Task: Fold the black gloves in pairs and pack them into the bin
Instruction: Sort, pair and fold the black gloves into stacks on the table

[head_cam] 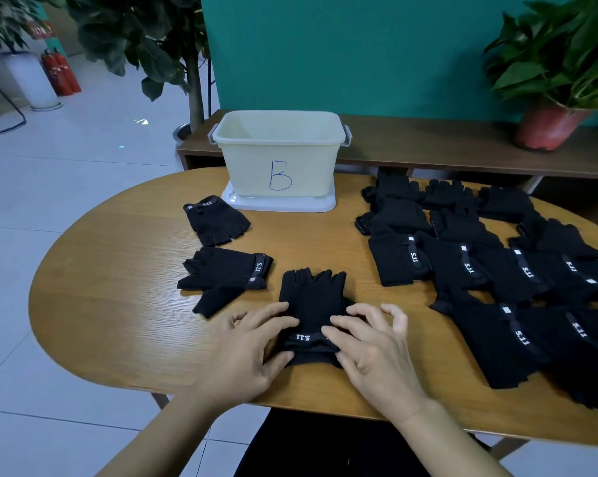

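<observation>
A glove (pixel 313 301) lies near-centre on the table (pixel 118 304), fingertips pointing far. The left hand (pixel 252 349) and right hand (pixel 373 352) each pinch its near cuff between thumb and fingers, one at either side. The bin (pixel 278 156) stands far-centre. Two gloves (pixel 221 270) lie left, and a pile (pixel 497 270) lies right.
</observation>
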Action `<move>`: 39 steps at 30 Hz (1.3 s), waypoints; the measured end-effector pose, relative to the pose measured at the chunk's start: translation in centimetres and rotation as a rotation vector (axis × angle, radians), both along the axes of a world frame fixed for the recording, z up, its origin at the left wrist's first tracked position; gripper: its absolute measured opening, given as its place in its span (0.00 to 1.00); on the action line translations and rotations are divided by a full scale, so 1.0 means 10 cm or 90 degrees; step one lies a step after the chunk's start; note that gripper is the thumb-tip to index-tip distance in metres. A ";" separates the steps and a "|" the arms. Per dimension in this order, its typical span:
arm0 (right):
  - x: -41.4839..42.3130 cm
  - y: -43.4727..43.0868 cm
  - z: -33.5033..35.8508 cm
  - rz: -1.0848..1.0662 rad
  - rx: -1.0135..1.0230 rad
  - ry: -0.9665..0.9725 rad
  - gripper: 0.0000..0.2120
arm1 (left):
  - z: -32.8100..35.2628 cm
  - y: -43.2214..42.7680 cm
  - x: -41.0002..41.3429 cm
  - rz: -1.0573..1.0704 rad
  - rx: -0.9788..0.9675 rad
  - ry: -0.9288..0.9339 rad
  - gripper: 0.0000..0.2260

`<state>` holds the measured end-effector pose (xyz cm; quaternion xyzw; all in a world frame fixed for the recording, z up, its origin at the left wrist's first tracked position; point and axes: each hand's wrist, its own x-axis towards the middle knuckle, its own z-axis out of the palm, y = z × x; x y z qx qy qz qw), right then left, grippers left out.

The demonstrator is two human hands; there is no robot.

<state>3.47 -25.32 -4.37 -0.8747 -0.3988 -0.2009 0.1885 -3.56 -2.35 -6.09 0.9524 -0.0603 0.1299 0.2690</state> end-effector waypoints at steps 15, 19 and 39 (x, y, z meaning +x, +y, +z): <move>0.00 -0.01 0.17 -0.010 0.147 0.116 0.18 | 0.21 0.01 0.01 -0.045 0.079 -0.028 0.23; 0.13 0.18 0.36 -0.044 0.189 0.043 0.15 | 0.51 0.03 0.18 -0.027 -0.205 0.092 0.31; 0.41 0.30 0.02 -0.132 -0.256 0.346 0.51 | 0.09 -0.12 0.51 0.045 0.277 0.205 0.46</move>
